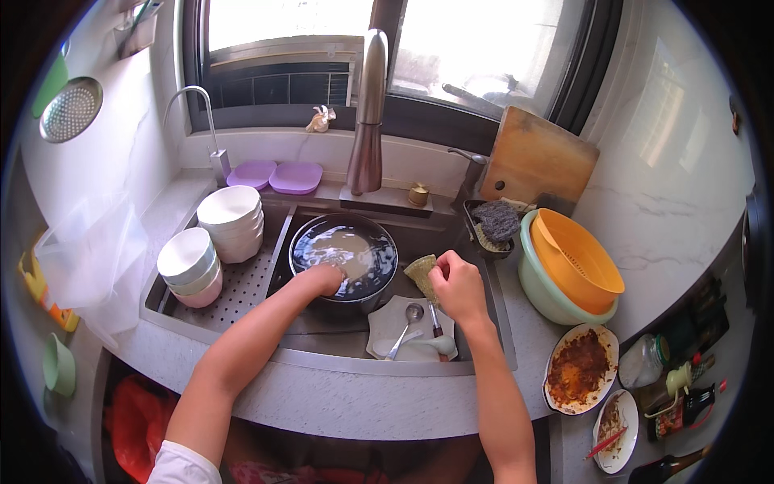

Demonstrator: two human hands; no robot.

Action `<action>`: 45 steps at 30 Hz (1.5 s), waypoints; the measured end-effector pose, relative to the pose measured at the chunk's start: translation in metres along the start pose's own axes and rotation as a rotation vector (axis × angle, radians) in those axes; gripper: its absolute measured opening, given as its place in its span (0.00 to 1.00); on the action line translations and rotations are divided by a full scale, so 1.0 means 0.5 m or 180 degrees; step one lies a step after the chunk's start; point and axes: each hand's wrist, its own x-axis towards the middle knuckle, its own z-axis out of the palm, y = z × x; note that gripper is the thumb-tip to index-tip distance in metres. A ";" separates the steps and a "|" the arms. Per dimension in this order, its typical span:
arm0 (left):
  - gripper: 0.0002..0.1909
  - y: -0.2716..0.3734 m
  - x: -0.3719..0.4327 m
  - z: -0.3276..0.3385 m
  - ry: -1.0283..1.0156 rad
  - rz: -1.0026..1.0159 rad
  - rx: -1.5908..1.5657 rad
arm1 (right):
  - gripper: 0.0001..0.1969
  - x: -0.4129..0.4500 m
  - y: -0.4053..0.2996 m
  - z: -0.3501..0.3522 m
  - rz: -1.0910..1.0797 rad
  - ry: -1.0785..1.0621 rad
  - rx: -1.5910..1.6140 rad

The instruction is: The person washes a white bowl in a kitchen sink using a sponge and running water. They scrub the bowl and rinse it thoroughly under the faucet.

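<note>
My left hand (326,278) reaches into a dark pot (380,290) of cloudy water in the sink; its fingers are under the surface, so their hold is hidden. Over the sink's right part, my right hand (458,284) pinches a yellowish scouring cloth (421,272) that hangs from its fingertips. Below that hand lies a pale angular plate (381,320) with a metal spoon (413,313), a pale green ladle or spoon (441,345) and a dark-handled utensil (436,325). Stacked white bowls (231,212) and pastel bowls (190,263) stand on the perforated drainer (254,284) at left.
The steel faucet (367,133) rises behind the pot. To the right are a steel wool pad (497,221), an orange colander (580,260) inside a green basin (532,290), a wooden cutting board (538,157) and two food-stained dishes (580,369). Clear plastic containers (91,254) stand at left.
</note>
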 end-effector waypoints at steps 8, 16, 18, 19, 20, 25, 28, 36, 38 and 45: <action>0.14 0.028 -0.013 -0.026 0.0016 -0.0137 -0.0012 | 0.09 -0.005 -0.009 0.009 -0.0112 -0.0130 -0.0043; 0.13 0.034 -0.038 -0.087 0.0016 0.0171 0.0252 | 0.09 -0.006 -0.001 0.013 -0.0110 -0.0139 -0.0039; 0.12 0.034 -0.041 -0.093 0.0224 0.0159 0.0080 | 0.09 -0.006 -0.002 0.013 -0.0111 -0.0143 -0.0051; 0.12 0.033 -0.042 -0.096 0.0329 0.0152 -0.0005 | 0.09 -0.006 -0.003 0.013 -0.0112 -0.0144 -0.0056; 0.13 0.032 -0.041 -0.098 0.0432 0.0150 -0.0051 | 0.09 -0.007 -0.003 0.013 -0.0114 -0.0144 -0.0039; 0.16 0.005 -0.027 -0.086 0.0643 -0.0090 -0.0641 | 0.08 -0.008 -0.007 0.013 -0.0136 -0.0183 -0.0028; 0.18 -0.014 -0.027 -0.079 0.0922 -0.0066 -0.1038 | 0.08 -0.008 -0.009 0.012 -0.0169 -0.0194 -0.0035; 0.22 -0.045 -0.030 -0.085 0.0978 -0.0236 -0.2287 | 0.08 -0.007 0.000 0.011 -0.0198 -0.0217 0.0025; 0.22 -0.047 -0.030 -0.086 0.1028 -0.0346 -0.2487 | 0.08 -0.007 0.004 0.011 -0.0197 -0.0221 0.0031; 0.20 -0.055 -0.024 -0.087 0.1090 -0.0554 -0.3329 | 0.09 -0.007 0.005 0.011 -0.0277 -0.0216 0.0018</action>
